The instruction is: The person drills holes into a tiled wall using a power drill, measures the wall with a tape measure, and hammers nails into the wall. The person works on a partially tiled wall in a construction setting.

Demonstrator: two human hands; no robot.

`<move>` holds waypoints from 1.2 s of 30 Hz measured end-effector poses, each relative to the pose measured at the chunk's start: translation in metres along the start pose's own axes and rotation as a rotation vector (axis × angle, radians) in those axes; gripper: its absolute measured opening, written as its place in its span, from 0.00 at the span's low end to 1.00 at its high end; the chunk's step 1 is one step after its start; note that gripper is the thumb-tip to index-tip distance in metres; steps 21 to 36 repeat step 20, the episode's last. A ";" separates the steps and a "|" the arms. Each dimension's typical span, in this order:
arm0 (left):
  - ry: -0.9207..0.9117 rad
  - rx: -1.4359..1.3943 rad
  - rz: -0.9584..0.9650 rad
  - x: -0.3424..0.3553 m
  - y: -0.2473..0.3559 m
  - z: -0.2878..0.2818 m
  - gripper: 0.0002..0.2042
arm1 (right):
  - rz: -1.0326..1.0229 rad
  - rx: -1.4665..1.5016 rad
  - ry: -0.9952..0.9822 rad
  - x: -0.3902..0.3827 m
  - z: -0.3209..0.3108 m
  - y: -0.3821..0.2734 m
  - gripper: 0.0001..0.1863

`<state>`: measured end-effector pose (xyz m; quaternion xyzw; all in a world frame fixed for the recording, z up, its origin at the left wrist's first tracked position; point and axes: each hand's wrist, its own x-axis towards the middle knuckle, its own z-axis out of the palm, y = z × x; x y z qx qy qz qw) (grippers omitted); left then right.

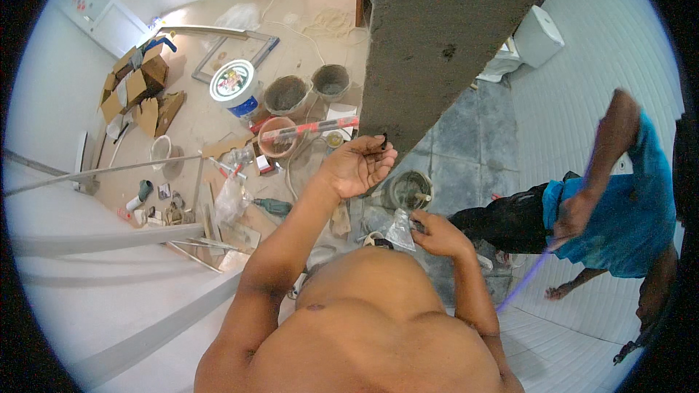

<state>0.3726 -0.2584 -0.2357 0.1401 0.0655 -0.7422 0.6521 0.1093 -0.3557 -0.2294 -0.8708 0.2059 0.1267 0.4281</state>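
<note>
My left hand [358,167] is raised near the end of a grey plastered wall [429,44]. Its thumb and forefinger pinch a small black piece [384,143], too small to make out exactly, while the other fingers curl loosely. Lower and to the right, my right hand [442,235] is closed on a crinkled, clear plastic bag [400,231] in front of my belly. What is inside the bag cannot be made out. Just beyond it stands a dark bucket [408,191] with a stick-like handle showing in it.
A person in a blue shirt [608,211] stands close on the right, holding a purple rod or line. Left of the wall are a white tub [234,81], mortar buckets [285,94], a red-and-white level [309,129], a green drill [273,207] and cardboard boxes [135,84]. A toilet [539,36] stands behind.
</note>
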 end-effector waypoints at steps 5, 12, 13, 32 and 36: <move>0.119 0.119 0.069 -0.005 -0.003 0.004 0.11 | -0.042 0.036 -0.015 0.003 -0.004 -0.006 0.20; 0.264 0.662 0.297 -0.021 -0.017 0.029 0.11 | -0.056 0.020 0.030 0.007 -0.014 -0.007 0.18; 0.253 0.731 0.345 -0.025 -0.020 0.032 0.11 | -0.124 0.080 0.056 0.005 -0.013 -0.005 0.16; 0.157 0.984 0.489 -0.055 -0.019 0.048 0.15 | -0.218 0.279 0.131 0.020 0.006 0.009 0.16; 0.157 0.984 0.489 -0.055 -0.019 0.048 0.15 | -0.218 0.279 0.131 0.020 0.006 0.009 0.16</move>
